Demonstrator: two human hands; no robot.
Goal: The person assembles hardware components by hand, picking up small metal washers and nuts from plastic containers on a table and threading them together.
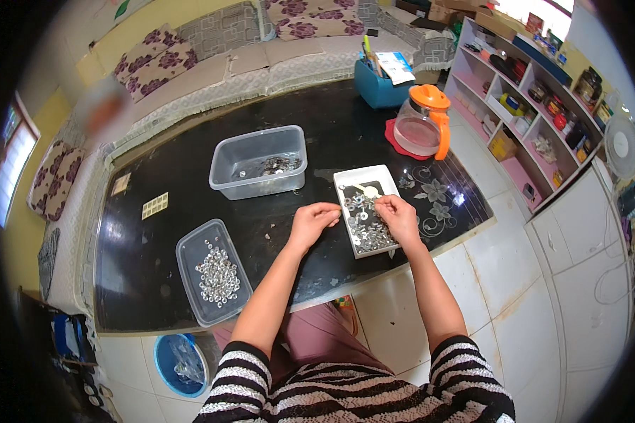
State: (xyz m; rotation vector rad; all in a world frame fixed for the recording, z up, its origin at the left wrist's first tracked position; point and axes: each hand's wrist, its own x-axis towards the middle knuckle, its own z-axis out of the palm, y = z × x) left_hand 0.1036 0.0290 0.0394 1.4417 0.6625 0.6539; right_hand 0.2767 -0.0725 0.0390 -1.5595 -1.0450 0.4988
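Note:
A shallow white box (366,175) lies in front of me, with small metal washers and other hardware pieces (371,229) strewn over its dark bottom. A pale yellow piece (369,191) rests near its far end. My left hand (312,226) is pinched closed at the box's left rim; what its fingertips hold is too small to make out. Over the box's right side my right hand (398,220) also has fingers pressed together, their contents hidden. Left of my left arm, a clear plastic lid (190,255) carries a heap of shiny ring-like metal pieces (219,276).
A clear plastic tub (222,166) with some metal pieces stands farther back on the black table (155,240). An orange-lidded jug (418,130) sits on a red mat at the far right, near a teal holder (374,88). Below the table's left front edge is a blue bucket (164,366).

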